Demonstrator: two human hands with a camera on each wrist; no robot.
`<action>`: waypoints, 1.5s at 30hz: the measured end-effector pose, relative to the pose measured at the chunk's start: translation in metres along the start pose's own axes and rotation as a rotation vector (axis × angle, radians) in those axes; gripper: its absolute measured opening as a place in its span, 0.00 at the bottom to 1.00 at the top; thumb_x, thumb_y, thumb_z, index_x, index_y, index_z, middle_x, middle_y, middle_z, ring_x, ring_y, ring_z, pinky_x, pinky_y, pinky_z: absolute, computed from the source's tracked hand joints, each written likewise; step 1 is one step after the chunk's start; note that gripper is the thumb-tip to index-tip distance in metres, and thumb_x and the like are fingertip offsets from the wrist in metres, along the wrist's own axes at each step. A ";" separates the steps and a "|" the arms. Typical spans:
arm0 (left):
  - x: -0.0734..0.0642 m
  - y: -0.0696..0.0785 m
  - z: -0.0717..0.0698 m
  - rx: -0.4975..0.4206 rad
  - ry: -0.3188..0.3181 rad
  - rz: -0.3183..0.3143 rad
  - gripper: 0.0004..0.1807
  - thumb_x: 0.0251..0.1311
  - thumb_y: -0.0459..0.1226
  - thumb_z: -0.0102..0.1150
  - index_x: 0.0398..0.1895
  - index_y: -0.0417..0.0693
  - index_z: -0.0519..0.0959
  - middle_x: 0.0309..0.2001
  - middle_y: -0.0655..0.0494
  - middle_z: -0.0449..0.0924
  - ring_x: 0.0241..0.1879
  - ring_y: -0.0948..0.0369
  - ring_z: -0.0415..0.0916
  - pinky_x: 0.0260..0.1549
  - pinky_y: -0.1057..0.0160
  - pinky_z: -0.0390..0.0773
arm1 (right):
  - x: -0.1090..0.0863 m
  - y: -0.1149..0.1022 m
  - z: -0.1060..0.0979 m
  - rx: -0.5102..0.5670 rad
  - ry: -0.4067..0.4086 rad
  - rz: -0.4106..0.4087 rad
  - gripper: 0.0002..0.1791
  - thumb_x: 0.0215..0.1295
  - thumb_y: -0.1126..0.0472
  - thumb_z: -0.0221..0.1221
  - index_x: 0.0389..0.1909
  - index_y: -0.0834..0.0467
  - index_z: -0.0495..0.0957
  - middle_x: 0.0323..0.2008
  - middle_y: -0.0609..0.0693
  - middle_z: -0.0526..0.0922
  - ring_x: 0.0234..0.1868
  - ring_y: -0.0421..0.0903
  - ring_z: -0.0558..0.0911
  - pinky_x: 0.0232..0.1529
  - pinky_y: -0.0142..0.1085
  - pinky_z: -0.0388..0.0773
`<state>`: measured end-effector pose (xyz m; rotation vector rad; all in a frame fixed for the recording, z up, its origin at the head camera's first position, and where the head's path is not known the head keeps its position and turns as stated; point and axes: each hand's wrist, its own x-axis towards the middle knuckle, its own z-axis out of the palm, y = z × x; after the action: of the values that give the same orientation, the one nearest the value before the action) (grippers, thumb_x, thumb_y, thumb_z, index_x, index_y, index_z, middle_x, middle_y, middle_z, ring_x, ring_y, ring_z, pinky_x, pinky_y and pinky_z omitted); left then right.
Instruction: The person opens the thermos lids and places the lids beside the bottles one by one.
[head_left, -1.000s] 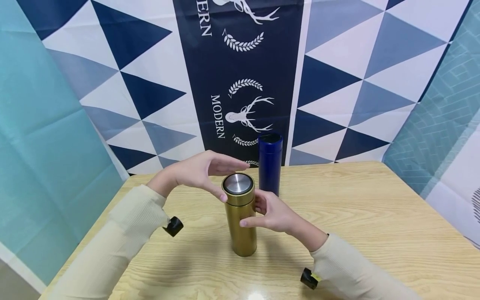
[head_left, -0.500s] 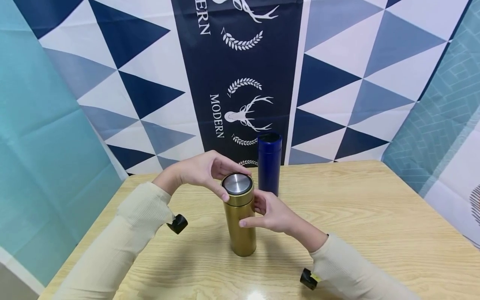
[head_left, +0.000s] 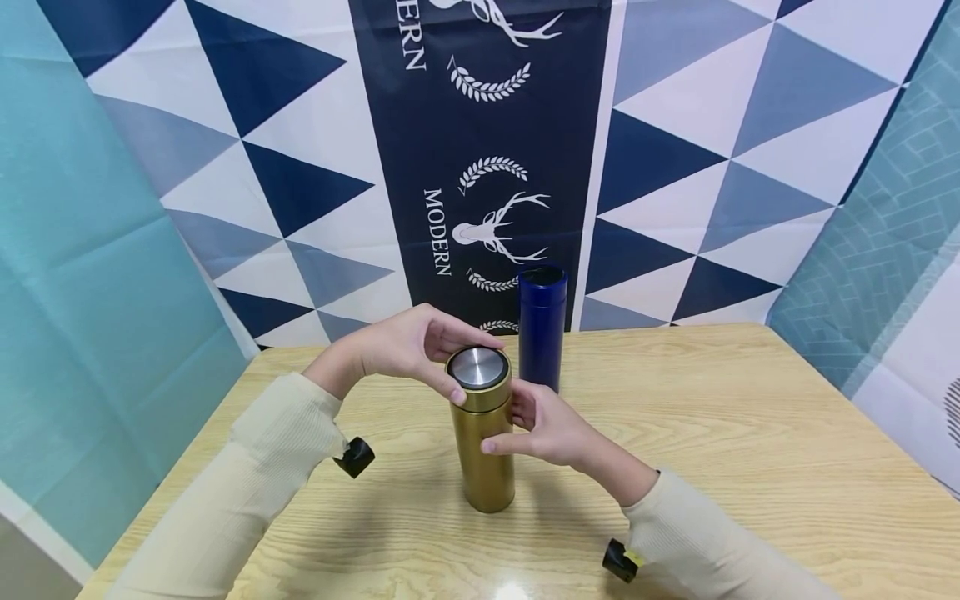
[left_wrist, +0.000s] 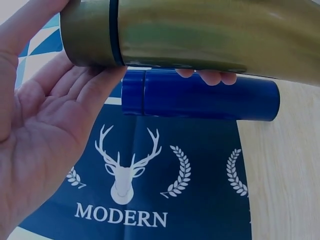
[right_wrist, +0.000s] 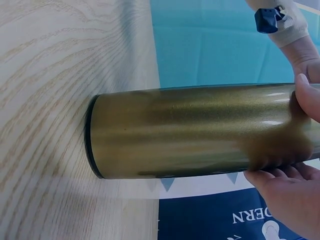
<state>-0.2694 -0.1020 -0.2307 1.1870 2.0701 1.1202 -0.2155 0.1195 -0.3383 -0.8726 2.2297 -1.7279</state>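
Flask (head_left: 486,475) stands upright on the table (head_left: 690,417), gripping seemingly the step in hand — the left hand (head_left: 405,343) pinches its lid (head_left: 477,367) between thumb and fingers; the right hand (head_left: 553,427) curls round its body. Turning the lid would call for keeping that steady.

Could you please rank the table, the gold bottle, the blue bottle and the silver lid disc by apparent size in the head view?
1. Table
2. Gold bottle
3. Blue bottle, partly hidden and farther back, so its true size is unsure
4. Silver lid disc
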 end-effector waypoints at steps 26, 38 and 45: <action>-0.006 0.021 0.012 0.116 0.115 -0.103 0.36 0.44 0.32 0.75 0.61 0.42 0.75 0.53 0.47 0.83 0.50 0.59 0.83 0.51 0.62 0.82 | -0.001 0.000 0.000 0.003 -0.005 -0.012 0.37 0.55 0.62 0.69 0.64 0.66 0.64 0.60 0.63 0.76 0.60 0.53 0.77 0.65 0.45 0.73; -0.007 0.027 0.019 0.181 0.207 -0.187 0.34 0.43 0.36 0.76 0.58 0.45 0.77 0.51 0.52 0.85 0.47 0.62 0.83 0.49 0.64 0.82 | -0.001 -0.003 -0.001 0.002 0.003 -0.003 0.36 0.55 0.62 0.68 0.63 0.67 0.65 0.58 0.64 0.77 0.59 0.54 0.78 0.64 0.48 0.73; -0.009 0.034 0.024 0.218 0.272 -0.255 0.34 0.41 0.39 0.77 0.57 0.46 0.78 0.49 0.53 0.85 0.46 0.63 0.83 0.47 0.64 0.82 | -0.001 -0.002 -0.001 -0.001 -0.002 0.000 0.37 0.55 0.61 0.69 0.63 0.67 0.65 0.59 0.64 0.76 0.60 0.55 0.77 0.65 0.49 0.73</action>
<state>-0.2318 -0.0901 -0.2146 0.8673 2.5218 0.9990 -0.2144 0.1203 -0.3362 -0.8743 2.2291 -1.7253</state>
